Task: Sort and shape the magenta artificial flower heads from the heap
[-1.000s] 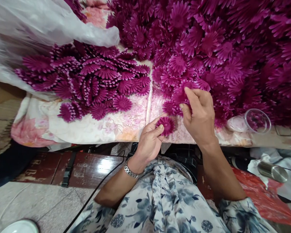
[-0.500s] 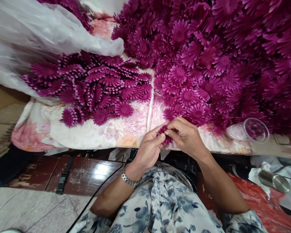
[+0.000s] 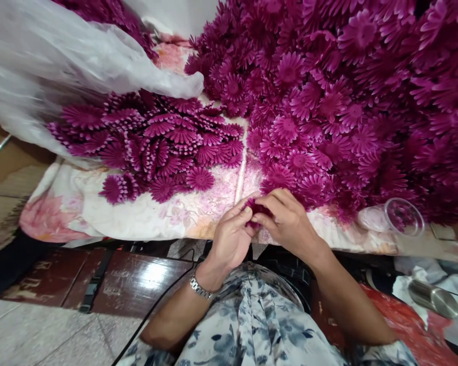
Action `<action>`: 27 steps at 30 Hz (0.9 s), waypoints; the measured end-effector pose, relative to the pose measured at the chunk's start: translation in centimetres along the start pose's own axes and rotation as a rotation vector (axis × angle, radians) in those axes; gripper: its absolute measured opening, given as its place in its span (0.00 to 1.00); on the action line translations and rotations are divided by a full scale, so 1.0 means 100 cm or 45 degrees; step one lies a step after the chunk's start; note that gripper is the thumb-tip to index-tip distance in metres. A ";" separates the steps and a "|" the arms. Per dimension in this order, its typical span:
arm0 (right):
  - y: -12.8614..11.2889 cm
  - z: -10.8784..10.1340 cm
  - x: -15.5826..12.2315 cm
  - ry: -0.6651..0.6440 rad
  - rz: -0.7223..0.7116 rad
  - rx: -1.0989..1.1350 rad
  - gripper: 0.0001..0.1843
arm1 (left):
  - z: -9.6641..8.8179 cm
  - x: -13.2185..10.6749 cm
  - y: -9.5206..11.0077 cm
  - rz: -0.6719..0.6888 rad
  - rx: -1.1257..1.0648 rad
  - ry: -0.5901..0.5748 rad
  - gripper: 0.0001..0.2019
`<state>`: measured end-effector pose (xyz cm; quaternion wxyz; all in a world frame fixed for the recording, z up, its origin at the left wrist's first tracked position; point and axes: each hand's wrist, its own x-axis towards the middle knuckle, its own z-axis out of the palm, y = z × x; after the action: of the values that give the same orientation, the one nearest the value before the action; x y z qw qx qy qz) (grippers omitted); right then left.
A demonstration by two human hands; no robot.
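My left hand (image 3: 231, 236) and my right hand (image 3: 288, 221) meet at the near edge of a floral cloth (image 3: 145, 213). Both pinch the same small magenta fabric flower (image 3: 256, 209), which is mostly hidden between the fingers. A huge loose heap of magenta flowers (image 3: 347, 91) rises just beyond my right hand. A flatter pile of stacked magenta flowers (image 3: 156, 137) lies to the left of my hands.
A clear plastic bag (image 3: 61, 66) drapes over the back left. A clear plastic cup (image 3: 399, 216) lies on its side at the right edge of the cloth. A metal flask (image 3: 433, 297) lies on red plastic lower right. A black cable (image 3: 156, 300) runs under my left forearm.
My right hand left the loose heap with a flower and came down to my left hand; both now pinch the flower together. The view tilted slightly upward.
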<state>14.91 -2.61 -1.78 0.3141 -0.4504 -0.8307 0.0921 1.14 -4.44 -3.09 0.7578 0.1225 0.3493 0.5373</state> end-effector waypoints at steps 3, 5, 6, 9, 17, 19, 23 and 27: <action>0.001 0.010 -0.003 -0.068 0.009 0.127 0.03 | 0.001 0.000 -0.003 -0.004 0.072 -0.018 0.10; 0.002 0.012 -0.001 -0.054 0.000 0.154 0.04 | 0.000 0.001 -0.005 0.003 0.126 -0.011 0.11; 0.003 0.012 0.000 -0.044 -0.005 0.144 0.05 | 0.000 0.001 -0.005 0.009 0.135 -0.006 0.12; 0.002 0.012 0.004 0.004 -0.022 0.079 0.07 | 0.000 0.003 -0.004 0.037 0.088 -0.007 0.13; 0.005 0.013 0.014 0.006 -0.071 0.133 0.05 | -0.001 0.009 0.006 0.088 0.007 -0.034 0.10; 0.007 0.017 0.014 0.040 -0.092 0.134 0.06 | -0.003 0.010 0.008 0.098 -0.012 -0.040 0.08; 0.009 0.028 0.013 0.131 -0.147 0.065 0.05 | -0.007 0.013 0.009 0.074 -0.086 -0.029 0.07; 0.010 0.033 0.010 0.195 -0.185 -0.004 0.01 | -0.012 0.015 0.006 0.072 -0.067 -0.081 0.16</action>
<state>13.25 -0.76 -4.35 0.3819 -0.3952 -0.8348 0.0332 0.22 -3.06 -4.19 0.7560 0.1294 0.3071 0.5634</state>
